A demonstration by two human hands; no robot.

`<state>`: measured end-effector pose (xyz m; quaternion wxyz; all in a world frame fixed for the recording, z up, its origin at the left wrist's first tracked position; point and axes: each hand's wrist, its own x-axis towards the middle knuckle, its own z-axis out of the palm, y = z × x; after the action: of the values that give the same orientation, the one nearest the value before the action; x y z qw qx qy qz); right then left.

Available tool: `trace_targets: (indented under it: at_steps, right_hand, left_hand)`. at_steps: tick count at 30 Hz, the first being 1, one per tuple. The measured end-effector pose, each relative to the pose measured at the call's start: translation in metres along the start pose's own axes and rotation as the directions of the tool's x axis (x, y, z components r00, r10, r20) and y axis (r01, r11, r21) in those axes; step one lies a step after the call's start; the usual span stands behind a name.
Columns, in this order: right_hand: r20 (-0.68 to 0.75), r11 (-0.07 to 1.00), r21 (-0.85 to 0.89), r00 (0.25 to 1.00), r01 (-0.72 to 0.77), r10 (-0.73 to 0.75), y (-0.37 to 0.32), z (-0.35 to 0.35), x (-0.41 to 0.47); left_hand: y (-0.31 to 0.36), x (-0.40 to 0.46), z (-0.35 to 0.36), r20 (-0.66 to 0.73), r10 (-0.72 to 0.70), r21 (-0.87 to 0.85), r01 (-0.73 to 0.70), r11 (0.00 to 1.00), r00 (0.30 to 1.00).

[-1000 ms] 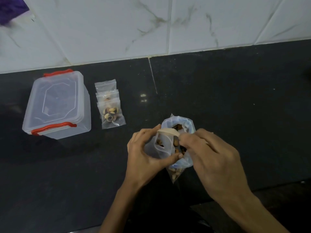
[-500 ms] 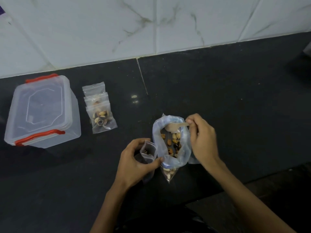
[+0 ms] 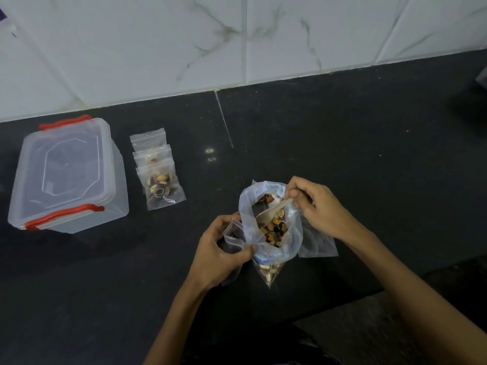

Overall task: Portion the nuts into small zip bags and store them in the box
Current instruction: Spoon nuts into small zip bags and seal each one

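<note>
Bare forearms (image 3: 390,280), no visible sleeves.

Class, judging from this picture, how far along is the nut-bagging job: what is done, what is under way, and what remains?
Done: a few filled small bags lie beside the closed box. Under way: the left hand holds an open small zip bag while the right hand dips a wooden spoon into the big nut bag. Left: fill and seal it, then box all bags.

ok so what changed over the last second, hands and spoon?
The right hand carried the pale wooden spoon away from the small clear zip bag and dipped it into the large clear bag of nuts. The left hand keeps holding the small bag open. Clear red-latched box and filled bags unchanged.
</note>
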<state>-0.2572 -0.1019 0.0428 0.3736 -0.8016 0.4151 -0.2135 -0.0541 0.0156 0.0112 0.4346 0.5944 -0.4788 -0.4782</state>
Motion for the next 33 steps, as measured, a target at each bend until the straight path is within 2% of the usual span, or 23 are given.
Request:
trace_targets:
  at_steps: [6,11,19,24,29,33]
  right_hand:
    - [0.182,0.987,-0.118,0.974,-0.112,0.133,-0.004,-0.013,0.000]
    - [0.196,0.970,-0.162,0.958,-0.179,0.210,0.010,-0.001,0.000]
    - [0.246,0.970,-0.044,0.939,-0.237,0.241,0.016,0.002,0.003]
    - [0.169,0.971,0.013,0.958,-0.237,0.231,0.014,-0.004,0.006]
    - [0.158,0.965,0.014,0.953,-0.262,0.257,0.013,-0.014,0.007]
    - [0.087,0.963,-0.004,0.959,-0.271,0.270,0.013,-0.030,0.009]
  left_hand:
    - [-0.003,-0.001,0.000,-0.012,0.003,0.004,-0.003,1.000,1.000]
    - [-0.004,-0.001,0.002,-0.008,-0.004,0.019,0.004,1.000,1.000]
    - [-0.003,-0.003,0.002,-0.013,0.032,-0.051,-0.032,0.998,0.999]
    - [-0.004,-0.002,0.001,-0.010,0.046,-0.068,-0.047,0.997,0.999]
    - [0.001,-0.004,-0.003,-0.014,0.044,-0.056,-0.045,0.997,0.999]
    - [0.007,-0.009,-0.003,-0.075,0.047,-0.008,-0.048,0.999,0.996]
